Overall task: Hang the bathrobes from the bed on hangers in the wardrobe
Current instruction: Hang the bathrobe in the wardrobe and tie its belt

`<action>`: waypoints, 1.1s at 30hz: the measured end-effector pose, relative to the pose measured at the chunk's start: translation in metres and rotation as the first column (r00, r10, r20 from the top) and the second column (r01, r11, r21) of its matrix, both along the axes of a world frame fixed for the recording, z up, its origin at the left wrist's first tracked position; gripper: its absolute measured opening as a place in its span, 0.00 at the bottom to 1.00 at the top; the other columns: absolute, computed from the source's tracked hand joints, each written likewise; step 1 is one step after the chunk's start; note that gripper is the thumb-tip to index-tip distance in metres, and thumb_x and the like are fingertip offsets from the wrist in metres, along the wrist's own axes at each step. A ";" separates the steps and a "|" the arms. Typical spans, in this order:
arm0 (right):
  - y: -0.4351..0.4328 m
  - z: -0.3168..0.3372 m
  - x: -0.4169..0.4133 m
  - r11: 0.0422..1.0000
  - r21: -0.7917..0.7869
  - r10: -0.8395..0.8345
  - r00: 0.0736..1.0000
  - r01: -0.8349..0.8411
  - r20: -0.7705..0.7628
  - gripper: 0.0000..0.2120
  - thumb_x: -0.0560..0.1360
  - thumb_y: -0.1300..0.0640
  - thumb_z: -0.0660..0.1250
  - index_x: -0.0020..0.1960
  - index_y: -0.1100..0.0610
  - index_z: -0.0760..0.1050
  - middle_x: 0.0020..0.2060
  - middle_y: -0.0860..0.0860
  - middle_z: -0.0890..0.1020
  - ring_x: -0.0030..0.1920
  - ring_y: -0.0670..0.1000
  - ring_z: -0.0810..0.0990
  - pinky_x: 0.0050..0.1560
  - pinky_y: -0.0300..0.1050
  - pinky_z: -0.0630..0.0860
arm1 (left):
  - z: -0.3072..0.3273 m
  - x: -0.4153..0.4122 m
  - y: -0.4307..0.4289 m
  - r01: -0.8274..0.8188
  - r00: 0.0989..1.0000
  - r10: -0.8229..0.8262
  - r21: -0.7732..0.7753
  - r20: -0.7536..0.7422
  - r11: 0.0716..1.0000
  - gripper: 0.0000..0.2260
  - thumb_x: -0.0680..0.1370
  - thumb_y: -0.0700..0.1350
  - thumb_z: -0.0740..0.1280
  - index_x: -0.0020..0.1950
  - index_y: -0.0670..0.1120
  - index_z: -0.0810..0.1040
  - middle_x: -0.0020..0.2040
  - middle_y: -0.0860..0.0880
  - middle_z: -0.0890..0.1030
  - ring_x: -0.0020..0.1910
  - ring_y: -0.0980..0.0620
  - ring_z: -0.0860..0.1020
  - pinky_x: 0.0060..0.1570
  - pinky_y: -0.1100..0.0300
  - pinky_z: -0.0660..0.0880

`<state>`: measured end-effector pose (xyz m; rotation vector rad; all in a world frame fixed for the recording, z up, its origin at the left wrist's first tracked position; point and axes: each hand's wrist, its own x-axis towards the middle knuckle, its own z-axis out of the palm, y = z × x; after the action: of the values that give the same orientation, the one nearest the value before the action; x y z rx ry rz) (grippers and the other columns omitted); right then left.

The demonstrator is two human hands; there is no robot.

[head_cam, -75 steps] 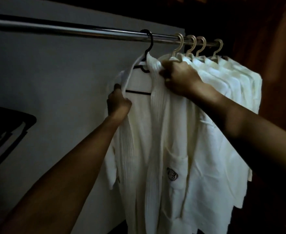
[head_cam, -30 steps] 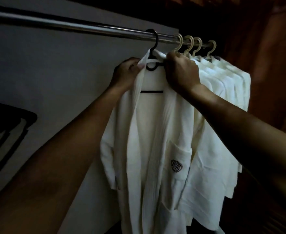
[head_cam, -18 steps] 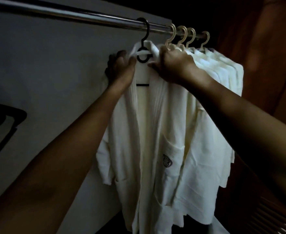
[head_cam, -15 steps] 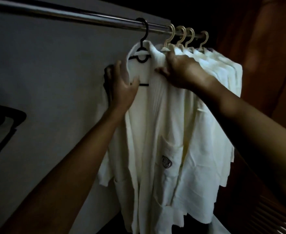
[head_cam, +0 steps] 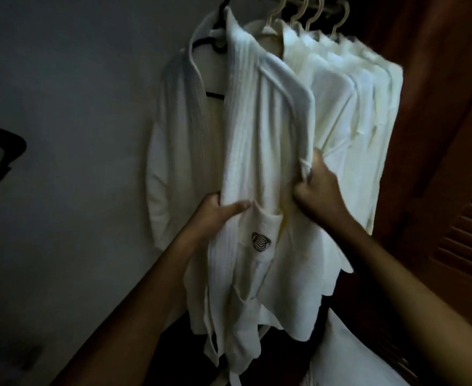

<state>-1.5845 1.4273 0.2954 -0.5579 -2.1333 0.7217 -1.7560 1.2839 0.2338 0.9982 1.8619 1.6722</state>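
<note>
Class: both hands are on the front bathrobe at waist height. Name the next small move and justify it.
Probably draw the held panel across to close the bathrobe: left hand and right hand both hold it at the waist, and the front gapes, baring the black hanger.

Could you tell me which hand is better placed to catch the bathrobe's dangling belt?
Probably the left hand: the belt hangs right below it, while the right hand grips the bathrobe at its far edge.

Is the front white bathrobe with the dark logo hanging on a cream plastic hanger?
No, the front white bathrobe hangs on a black hanger; the cream hangers hold the robes behind.
</note>
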 end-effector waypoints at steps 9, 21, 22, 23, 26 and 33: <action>0.010 -0.078 0.022 0.956 -0.207 0.268 0.905 -0.208 0.329 0.28 0.62 0.52 0.57 0.59 0.59 0.75 0.51 0.54 0.81 0.52 0.57 0.81 0.49 0.51 0.78 | -0.057 -0.020 -0.078 -0.411 0.909 0.415 -0.213 -0.027 0.886 0.30 0.71 0.53 0.80 0.70 0.50 0.76 0.59 0.53 0.82 0.55 0.52 0.82 0.55 0.58 0.78; -0.077 -0.187 0.039 0.699 -0.323 0.709 0.675 -0.638 0.201 0.20 0.83 0.59 0.61 0.73 0.63 0.68 0.66 0.54 0.77 0.62 0.40 0.74 0.68 0.28 0.65 | -0.022 0.130 -0.040 -0.515 0.841 0.506 0.000 -0.191 0.857 0.43 0.69 0.62 0.76 0.78 0.60 0.58 0.61 0.61 0.76 0.56 0.64 0.78 0.53 0.69 0.75; -0.082 -0.193 0.043 0.655 -0.388 0.751 0.615 -0.648 0.240 0.17 0.83 0.58 0.61 0.70 0.60 0.72 0.61 0.54 0.80 0.55 0.36 0.76 0.61 0.29 0.71 | -0.026 0.133 -0.039 -0.591 0.787 0.560 -0.056 -0.258 0.805 0.41 0.72 0.57 0.77 0.79 0.59 0.59 0.59 0.63 0.75 0.54 0.63 0.78 0.50 0.71 0.74; -0.084 -0.204 0.044 0.601 -0.433 0.798 0.534 -0.671 0.280 0.12 0.83 0.60 0.61 0.65 0.57 0.75 0.53 0.53 0.82 0.46 0.33 0.77 0.51 0.27 0.74 | -0.031 0.135 -0.041 -0.666 0.729 0.619 -0.095 -0.291 0.740 0.36 0.75 0.52 0.76 0.78 0.55 0.62 0.58 0.61 0.76 0.53 0.60 0.78 0.49 0.70 0.74; -0.077 -0.222 0.056 0.560 -0.278 0.824 0.491 -0.780 0.282 0.16 0.77 0.63 0.62 0.63 0.58 0.77 0.52 0.49 0.83 0.52 0.42 0.82 0.53 0.36 0.78 | -0.049 0.135 -0.064 -0.800 0.600 0.780 -0.148 -0.180 0.581 0.20 0.78 0.48 0.72 0.69 0.44 0.78 0.57 0.49 0.82 0.57 0.49 0.81 0.54 0.60 0.75; -0.029 -0.248 0.005 0.722 -0.553 0.608 0.762 -0.415 0.222 0.14 0.82 0.60 0.59 0.66 0.57 0.76 0.58 0.54 0.83 0.60 0.54 0.80 0.51 0.33 0.68 | -0.044 0.158 -0.136 -0.843 0.524 0.848 -0.195 -0.086 0.501 0.20 0.70 0.51 0.81 0.59 0.54 0.79 0.49 0.56 0.83 0.48 0.57 0.82 0.52 0.58 0.78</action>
<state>-1.5791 1.3986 0.0471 -0.3495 -2.5298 1.6115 -1.5975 1.1483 0.1896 -0.1495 2.6821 1.8410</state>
